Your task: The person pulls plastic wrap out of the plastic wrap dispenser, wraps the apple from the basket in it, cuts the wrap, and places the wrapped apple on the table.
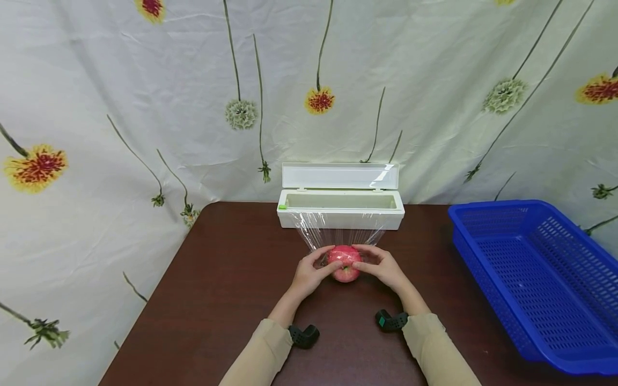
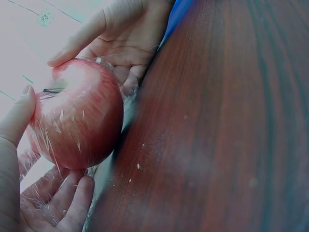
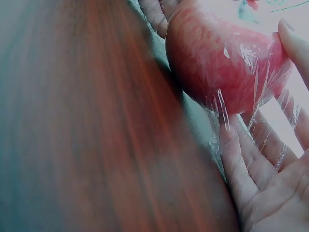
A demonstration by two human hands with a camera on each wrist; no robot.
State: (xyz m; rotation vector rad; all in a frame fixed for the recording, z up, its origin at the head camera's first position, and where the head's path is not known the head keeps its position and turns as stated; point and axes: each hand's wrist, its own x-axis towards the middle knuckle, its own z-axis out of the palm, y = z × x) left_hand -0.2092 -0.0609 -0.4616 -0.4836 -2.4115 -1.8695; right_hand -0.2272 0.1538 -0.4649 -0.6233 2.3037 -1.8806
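A red apple [image 1: 345, 273] is at the middle of the table, with clear plastic wrap [image 1: 311, 228] over much of it. The wrap runs back from the apple to the front of a long white dispenser box [image 1: 340, 220], whose lid stands raised. My left hand [image 1: 309, 272] holds the apple's left side, thumb near the stem and fingers around it under the film. From the right, my right hand [image 1: 386, 268] holds it the same way. In the right wrist view, creased wrap stretches between the apple [image 3: 217, 63] and the fingers below it.
A blue perforated plastic basket [image 1: 483, 289] stands on the right side of the brown wooden table [image 1: 217, 300]. Behind the table hangs a white cloth [image 1: 183, 80] printed with flowers. Black bands [image 1: 304, 336] are worn on both wrists.
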